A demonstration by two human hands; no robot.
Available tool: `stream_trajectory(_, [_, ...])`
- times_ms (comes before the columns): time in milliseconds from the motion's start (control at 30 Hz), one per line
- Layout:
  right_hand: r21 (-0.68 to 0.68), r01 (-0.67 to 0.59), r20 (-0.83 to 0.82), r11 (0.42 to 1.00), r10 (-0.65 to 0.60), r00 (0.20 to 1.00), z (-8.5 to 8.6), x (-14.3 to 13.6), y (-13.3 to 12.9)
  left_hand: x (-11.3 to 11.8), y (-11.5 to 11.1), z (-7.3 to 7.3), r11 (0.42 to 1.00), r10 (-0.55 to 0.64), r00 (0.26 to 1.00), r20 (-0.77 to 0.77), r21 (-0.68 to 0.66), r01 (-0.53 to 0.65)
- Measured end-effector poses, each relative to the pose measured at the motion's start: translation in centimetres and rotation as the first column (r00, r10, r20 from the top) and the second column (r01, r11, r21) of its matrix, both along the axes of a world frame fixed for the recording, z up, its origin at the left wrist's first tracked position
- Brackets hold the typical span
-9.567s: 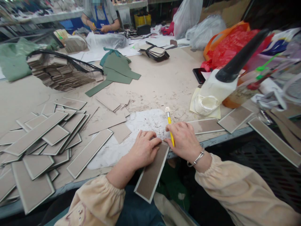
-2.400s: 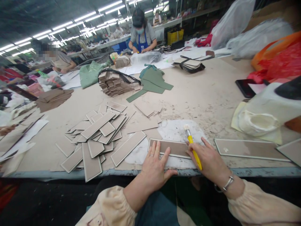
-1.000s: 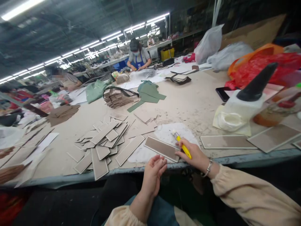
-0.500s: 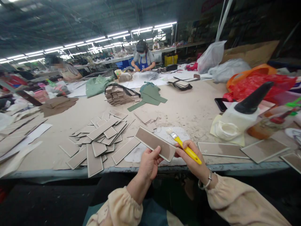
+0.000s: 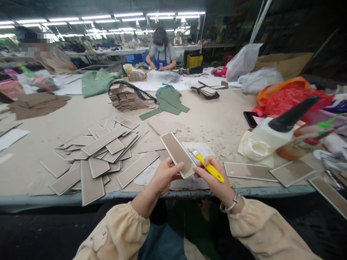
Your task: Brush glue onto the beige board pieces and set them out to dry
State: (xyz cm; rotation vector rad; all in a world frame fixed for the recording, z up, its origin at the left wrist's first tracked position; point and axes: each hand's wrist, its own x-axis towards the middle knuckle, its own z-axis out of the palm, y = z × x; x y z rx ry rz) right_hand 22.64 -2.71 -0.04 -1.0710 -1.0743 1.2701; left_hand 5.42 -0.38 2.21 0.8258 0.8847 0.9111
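A flat brown rectangular panel with a pale border (image 5: 177,153) is held tilted above the table's front edge. My left hand (image 5: 166,174) grips its lower left side, thumb on top. My right hand (image 5: 214,177) holds a yellow-handled paintbrush (image 5: 210,167), bristles pointing up and left, while its fingertips touch the panel's lower right corner. Under the panel lies a whitish stained sheet (image 5: 146,175). To the left, a loose heap of similar panels (image 5: 103,142) spreads over the table; a single panel (image 5: 251,171) lies right of my right hand.
A white bottle with a black nozzle (image 5: 280,131) stands at the right, near a phone (image 5: 249,119) and a red plastic bag (image 5: 292,99). Green cut pieces (image 5: 169,100) and a bundle of brown strips (image 5: 123,96) lie farther back. A co-worker (image 5: 162,52) sits across the table.
The panel has turned to a steeper angle, its far end swinging up and right in my hands. The brush stays in my right hand. The camera view has shifted and levelled.
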Motion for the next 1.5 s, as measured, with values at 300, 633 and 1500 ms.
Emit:
stream_trajectory(300, [-0.021,0.079,-0.003,0.997,-0.079,0.997,-0.5,-2.1,0.7,0.1,-1.0,-1.3,0.991,0.133,0.991,-0.008,-0.024,-0.133])
stream_trajectory(633, [-0.033,0.126,-0.062,0.992,-0.128,0.99,-0.9,-2.3,0.8,0.4,-0.8,-1.5,0.984,0.176,0.984,-0.021,-0.02,-0.176])
stream_trajectory(1500, [-0.081,0.186,-0.107,0.979,-0.194,0.975,-0.3,-2.1,1.0,1.4,-2.5,-2.4,0.968,0.079,0.953,-0.292,0.25,-0.004])
